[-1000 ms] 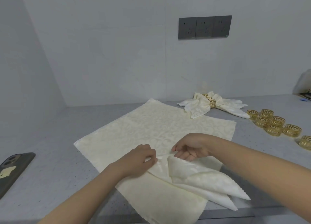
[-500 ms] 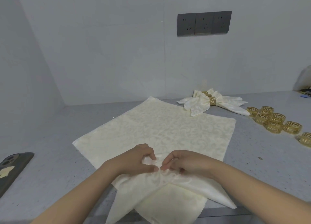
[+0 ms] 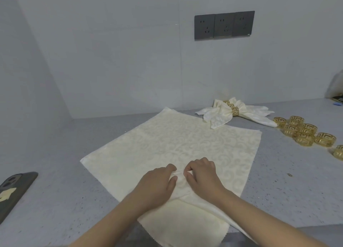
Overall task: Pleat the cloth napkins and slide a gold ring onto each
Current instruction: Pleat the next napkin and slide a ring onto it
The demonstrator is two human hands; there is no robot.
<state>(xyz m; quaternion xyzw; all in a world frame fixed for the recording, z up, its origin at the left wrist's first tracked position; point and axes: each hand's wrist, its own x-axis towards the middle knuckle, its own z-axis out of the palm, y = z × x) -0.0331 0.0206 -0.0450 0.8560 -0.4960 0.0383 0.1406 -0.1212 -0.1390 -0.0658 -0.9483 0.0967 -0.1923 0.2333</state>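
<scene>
Now your left hand (image 3: 157, 186) and right hand (image 3: 202, 178) have come together, pinching the napkin (image 3: 176, 144) fold, so pleating has begun.

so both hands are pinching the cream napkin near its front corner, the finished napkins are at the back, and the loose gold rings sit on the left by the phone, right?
Not quite. In the head view the loose gold rings sit on the right, beside the finished napkins; only the phone is on the left. The left hand and right hand do pinch the cream napkin near its front corner.

Speckled grey counter (image 3: 278, 191) carries a flat cream napkin (image 3: 176, 144), ringed napkins (image 3: 232, 113), loose gold rings (image 3: 306, 133), seemingly a phone (image 3: 14, 189).
</scene>
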